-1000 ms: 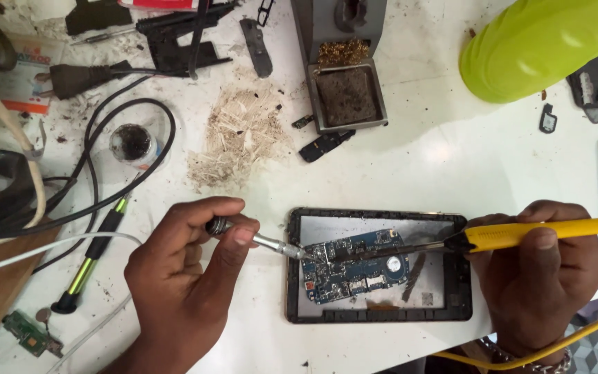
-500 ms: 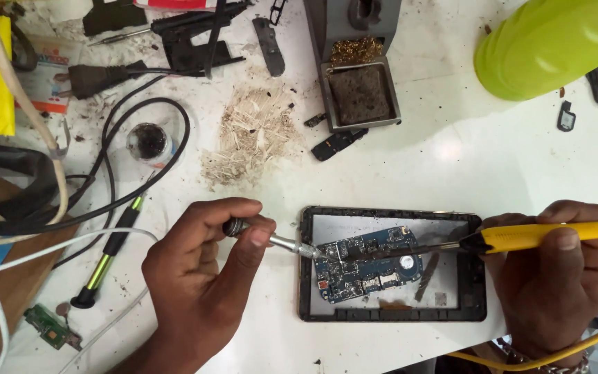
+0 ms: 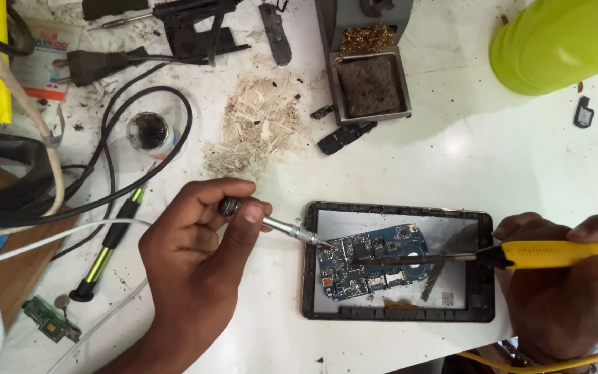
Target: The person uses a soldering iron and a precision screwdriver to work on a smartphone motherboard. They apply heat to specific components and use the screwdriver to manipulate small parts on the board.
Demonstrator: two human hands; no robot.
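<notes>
A blue circuit board lies inside an opened black phone frame on the white table. My left hand grips a thin silver tool whose tip touches the board's upper left corner. My right hand holds a yellow-handled soldering iron; its long dark tip reaches left across the board's middle.
A grey soldering stand with dark sponge and brass wool sits at top centre. A lime green object is top right. Black cables, a plug, a small round pot, a debris pile and a green board lie left.
The view has shifted, so everything sits a little further right and lower in the picture. Both hands keep their tools on the board in nearly the same pose.
</notes>
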